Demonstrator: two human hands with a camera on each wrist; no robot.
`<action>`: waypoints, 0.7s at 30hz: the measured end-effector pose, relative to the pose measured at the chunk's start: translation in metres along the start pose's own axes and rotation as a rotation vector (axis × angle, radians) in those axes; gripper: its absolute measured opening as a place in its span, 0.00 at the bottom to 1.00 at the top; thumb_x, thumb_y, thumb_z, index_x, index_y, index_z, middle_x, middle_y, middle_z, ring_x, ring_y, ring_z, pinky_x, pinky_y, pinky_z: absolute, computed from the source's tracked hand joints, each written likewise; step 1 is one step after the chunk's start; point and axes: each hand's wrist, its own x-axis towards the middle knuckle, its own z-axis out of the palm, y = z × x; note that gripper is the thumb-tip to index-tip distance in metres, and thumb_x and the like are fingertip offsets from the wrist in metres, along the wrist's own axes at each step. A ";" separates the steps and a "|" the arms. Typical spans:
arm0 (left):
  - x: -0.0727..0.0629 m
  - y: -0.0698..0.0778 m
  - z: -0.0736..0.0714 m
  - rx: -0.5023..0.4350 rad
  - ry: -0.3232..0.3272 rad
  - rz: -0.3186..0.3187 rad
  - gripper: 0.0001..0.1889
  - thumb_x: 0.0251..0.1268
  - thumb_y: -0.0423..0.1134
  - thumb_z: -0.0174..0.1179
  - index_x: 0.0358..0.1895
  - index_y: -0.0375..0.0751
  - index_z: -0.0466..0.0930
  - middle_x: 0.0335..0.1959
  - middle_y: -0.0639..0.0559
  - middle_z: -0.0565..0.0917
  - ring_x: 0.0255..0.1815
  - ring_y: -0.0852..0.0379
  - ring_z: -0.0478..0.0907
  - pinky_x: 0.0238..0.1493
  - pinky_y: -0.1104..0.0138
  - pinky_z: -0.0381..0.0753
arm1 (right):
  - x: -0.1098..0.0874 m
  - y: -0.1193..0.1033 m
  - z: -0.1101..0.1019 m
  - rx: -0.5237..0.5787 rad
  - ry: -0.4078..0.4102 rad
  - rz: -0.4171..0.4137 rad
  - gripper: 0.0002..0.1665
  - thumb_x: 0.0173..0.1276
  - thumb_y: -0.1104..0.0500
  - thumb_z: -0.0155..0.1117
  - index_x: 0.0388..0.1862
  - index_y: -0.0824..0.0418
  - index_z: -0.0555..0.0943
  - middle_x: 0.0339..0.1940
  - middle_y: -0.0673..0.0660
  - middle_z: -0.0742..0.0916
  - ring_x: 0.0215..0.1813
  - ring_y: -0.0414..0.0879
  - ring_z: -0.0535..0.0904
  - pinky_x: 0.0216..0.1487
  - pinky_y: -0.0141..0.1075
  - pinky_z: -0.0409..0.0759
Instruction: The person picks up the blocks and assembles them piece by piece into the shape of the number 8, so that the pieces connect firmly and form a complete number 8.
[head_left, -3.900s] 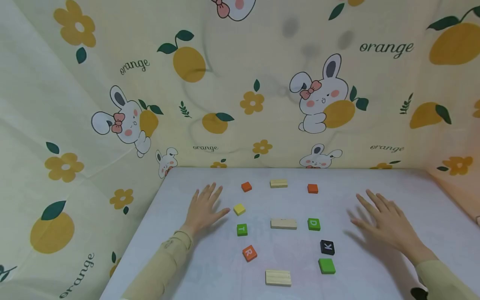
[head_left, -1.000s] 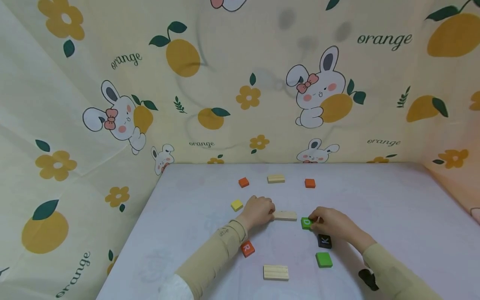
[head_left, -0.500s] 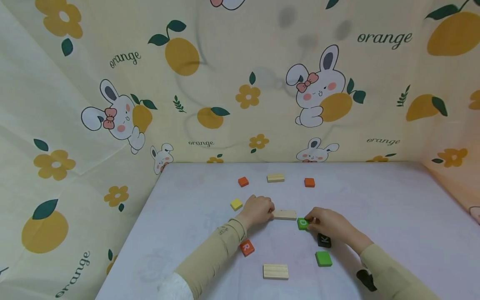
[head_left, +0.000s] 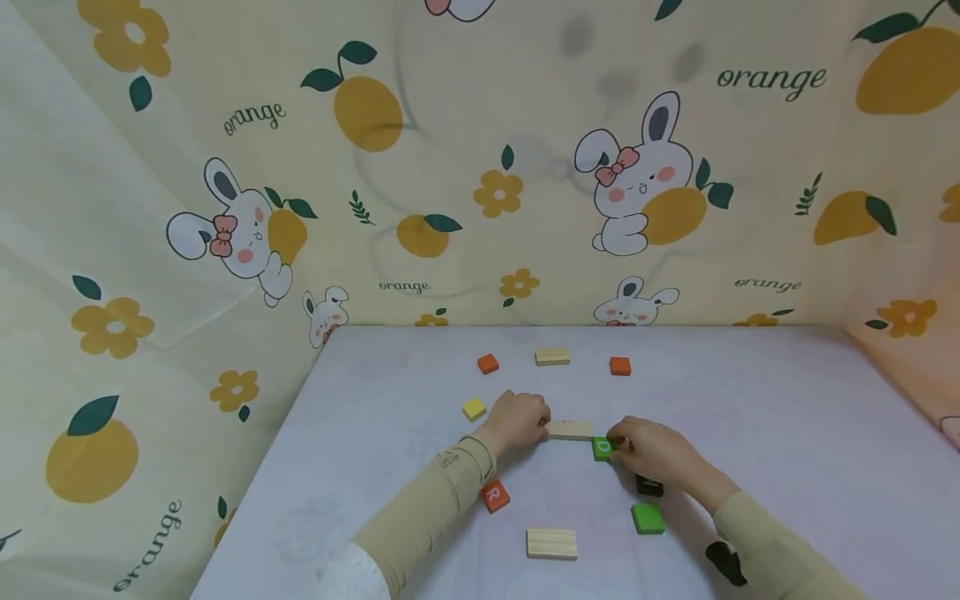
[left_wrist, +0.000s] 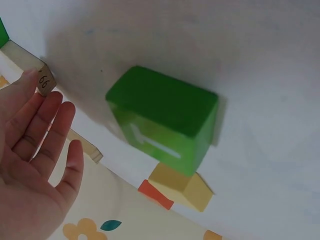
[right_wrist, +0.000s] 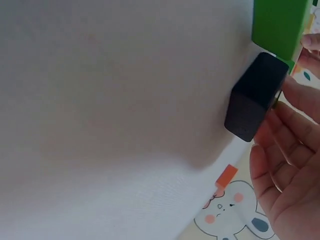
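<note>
My left hand [head_left: 513,421] pinches the left end of the middle wooden block [head_left: 572,430]; in the left wrist view the thumb and fingertips meet at the block's marked end [left_wrist: 46,80]. My right hand [head_left: 660,450] pinches the green D block [head_left: 602,449], whose left side sits right at the wooden block's right end. The black K block [head_left: 649,486] lies just below the right hand, partly covered by it, and looms dark in the right wrist view. A green T block [left_wrist: 162,117] stands close to the left hand; in the head view the left arm hides it.
Nearer me lie an orange R block [head_left: 495,496], a ridged wooden block [head_left: 552,544] and a plain green block [head_left: 648,518]. Farther off are a yellow block [head_left: 474,409], two orange blocks [head_left: 488,363] and another wooden block [head_left: 552,357]. A printed cloth [head_left: 450,167] hangs behind the table.
Both hands, spread apart at first, have come in to the wooden block and the D block. Over the last second the right hand has slid the D block left against the wooden block's end; the left stays put.
</note>
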 end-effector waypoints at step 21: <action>0.000 0.000 0.001 -0.007 -0.009 -0.006 0.08 0.55 0.48 0.65 0.36 0.52 0.85 0.30 0.62 0.82 0.25 0.67 0.70 0.30 0.72 0.62 | -0.016 0.009 -0.012 0.006 -0.084 0.069 0.26 0.57 0.50 0.67 0.51 0.63 0.78 0.40 0.53 0.84 0.39 0.43 0.79 0.37 0.40 0.78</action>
